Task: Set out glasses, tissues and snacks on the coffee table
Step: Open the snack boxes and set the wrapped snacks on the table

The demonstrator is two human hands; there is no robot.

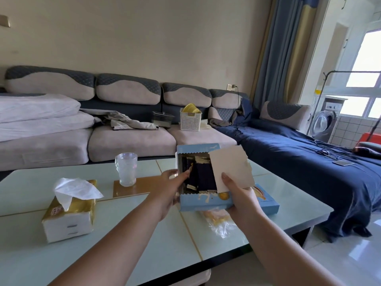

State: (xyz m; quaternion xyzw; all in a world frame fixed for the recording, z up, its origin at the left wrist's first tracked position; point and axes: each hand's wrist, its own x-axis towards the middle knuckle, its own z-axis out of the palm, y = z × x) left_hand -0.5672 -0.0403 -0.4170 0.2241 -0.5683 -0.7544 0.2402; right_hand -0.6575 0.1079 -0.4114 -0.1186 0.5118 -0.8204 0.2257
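Note:
A light blue snack box (208, 200) is held above the pale coffee table (144, 234), its torn lid flap (231, 168) folded up. Dark wrapped snack packets (203, 176) stand inside. My left hand (172, 188) grips the box's left side, fingers reaching over the edge. My right hand (240, 195) holds the right side, thumb pressed on the flap. A stack of clear glasses (126, 169) stands on a gold coaster (136, 185). A gold and white tissue pack (69, 211), one tissue pulled up, sits at the left.
A clear plastic snack bag (218, 221) lies on the table under the box. Behind the table is a grey sofa (132, 141) with a white basket (190, 120) and clothes. A blue-covered chaise (288, 153) fills the right side.

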